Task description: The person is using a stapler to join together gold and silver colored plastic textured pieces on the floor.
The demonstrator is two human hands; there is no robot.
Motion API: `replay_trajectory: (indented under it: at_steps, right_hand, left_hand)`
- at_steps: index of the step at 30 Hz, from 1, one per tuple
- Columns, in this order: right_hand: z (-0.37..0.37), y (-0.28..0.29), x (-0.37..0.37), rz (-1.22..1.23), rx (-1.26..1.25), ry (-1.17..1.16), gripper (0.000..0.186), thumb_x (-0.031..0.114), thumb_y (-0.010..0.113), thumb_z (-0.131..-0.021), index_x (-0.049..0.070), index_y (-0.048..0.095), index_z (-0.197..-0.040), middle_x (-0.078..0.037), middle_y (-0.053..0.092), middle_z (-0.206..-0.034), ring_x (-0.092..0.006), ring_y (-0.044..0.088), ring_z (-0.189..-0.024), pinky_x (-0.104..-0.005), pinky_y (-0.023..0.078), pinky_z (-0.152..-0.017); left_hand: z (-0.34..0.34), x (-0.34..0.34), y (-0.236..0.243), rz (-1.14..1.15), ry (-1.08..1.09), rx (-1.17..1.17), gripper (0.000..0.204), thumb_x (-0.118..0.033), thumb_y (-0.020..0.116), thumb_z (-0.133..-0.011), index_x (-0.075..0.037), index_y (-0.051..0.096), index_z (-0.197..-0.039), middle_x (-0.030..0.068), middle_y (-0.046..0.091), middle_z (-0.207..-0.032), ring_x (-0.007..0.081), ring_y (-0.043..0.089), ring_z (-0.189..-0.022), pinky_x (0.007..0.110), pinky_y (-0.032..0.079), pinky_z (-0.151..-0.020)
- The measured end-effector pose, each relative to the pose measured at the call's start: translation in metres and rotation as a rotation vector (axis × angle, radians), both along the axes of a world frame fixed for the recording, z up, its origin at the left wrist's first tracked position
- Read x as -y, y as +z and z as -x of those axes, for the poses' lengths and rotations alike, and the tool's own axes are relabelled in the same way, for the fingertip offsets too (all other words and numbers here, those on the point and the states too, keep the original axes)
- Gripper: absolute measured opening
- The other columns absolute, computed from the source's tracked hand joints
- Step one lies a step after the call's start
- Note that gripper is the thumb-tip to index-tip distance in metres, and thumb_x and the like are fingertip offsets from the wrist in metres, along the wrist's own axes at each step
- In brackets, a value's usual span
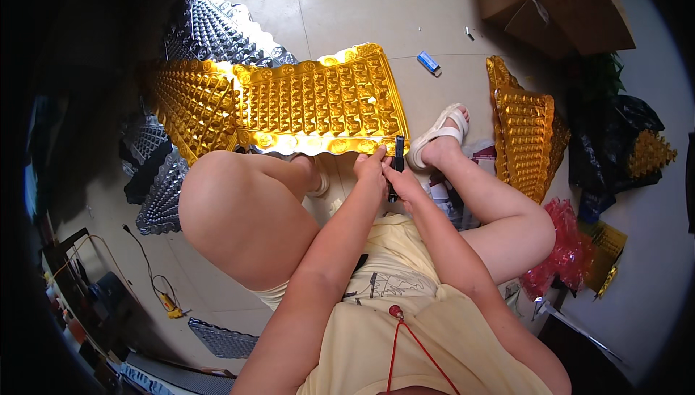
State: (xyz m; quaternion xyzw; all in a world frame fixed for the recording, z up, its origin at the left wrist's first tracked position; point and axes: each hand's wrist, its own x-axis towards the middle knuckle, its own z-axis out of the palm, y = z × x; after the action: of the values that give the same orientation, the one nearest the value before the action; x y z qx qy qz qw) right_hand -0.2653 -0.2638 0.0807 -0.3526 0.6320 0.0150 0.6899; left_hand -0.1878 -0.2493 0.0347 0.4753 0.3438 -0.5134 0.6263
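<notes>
A large gold embossed foil sheet (318, 98), folded at an angle with scalloped edges, spreads in front of my knees. My left hand (371, 167) pinches its near edge close to the right corner, thumb and fingers pressed on the rim. In my right hand (405, 181) is a slim black stapler (399, 150), held upright with its upper end against that same corner. The two hands nearly touch. My fingers partly hide the stapler's lower half.
Silver embossed sheets (217, 30) lie behind the gold one and at left. To the right are another gold piece (525, 134), red plastic wrap (561, 243), a black bag (615, 142) and cardboard boxes (565, 4). A small blue box (428, 62) rests on the floor.
</notes>
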Motion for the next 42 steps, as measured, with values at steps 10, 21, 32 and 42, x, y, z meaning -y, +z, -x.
replay_trajectory:
  at_steps: [10, 21, 32, 42]
  right_hand:
    - [-0.004, 0.006, -0.007, -0.041, 0.036, -0.196, 0.017, 0.024, 0.058, -0.083, 0.008, 0.055, -0.078, -0.001, 0.053, -0.064, -0.0108, 0.046, -0.047, -0.0270, 0.038, -0.042]
    - [0.005, 0.000, -0.003, 0.219, -0.277, 0.037, 0.020, 0.020, 0.064, -0.079, 0.008, 0.049, -0.073, 0.001, 0.045, -0.057, -0.0088, 0.041, -0.043, -0.0237, 0.035, -0.038]
    - [0.073, -0.027, 0.034, 0.652, -0.516, 0.285, 0.030, 0.028, 0.064, -0.076, 0.002, 0.050, -0.079, -0.010, 0.051, -0.066, -0.0220, 0.050, -0.059, -0.0326, 0.040, -0.053]
    - [0.048, 0.009, 0.032, -0.096, -0.023, -0.092, 0.046, 0.040, 0.062, -0.079, 0.003, 0.048, -0.101, -0.009, 0.056, -0.084, -0.0179, 0.060, -0.072, -0.0305, 0.055, -0.061]
  left_hand:
    - [0.003, -0.004, -0.001, -0.047, -0.032, 0.026, 0.020, -0.002, 0.065, -0.076, -0.003, 0.048, -0.086, 0.0085, 0.058, -0.081, 0.0175, 0.059, -0.067, 0.026, 0.053, -0.058]
    - [-0.014, -0.013, -0.012, -0.090, 0.020, 0.053, 0.021, -0.015, 0.061, -0.082, -0.003, 0.049, -0.095, 0.0081, 0.059, -0.088, 0.0182, 0.059, -0.068, 0.030, 0.052, -0.062]
    - [-0.040, -0.017, -0.016, -0.137, 0.106, 0.107, 0.027, -0.002, 0.061, -0.079, -0.005, 0.047, -0.102, 0.0071, 0.058, -0.094, 0.0191, 0.061, -0.077, 0.031, 0.053, -0.065]
    - [-0.042, -0.024, -0.014, -0.143, 0.027, 0.195, 0.022, -0.004, 0.061, -0.080, -0.005, 0.047, -0.097, 0.0067, 0.058, -0.089, 0.0153, 0.060, -0.071, 0.024, 0.052, -0.058]
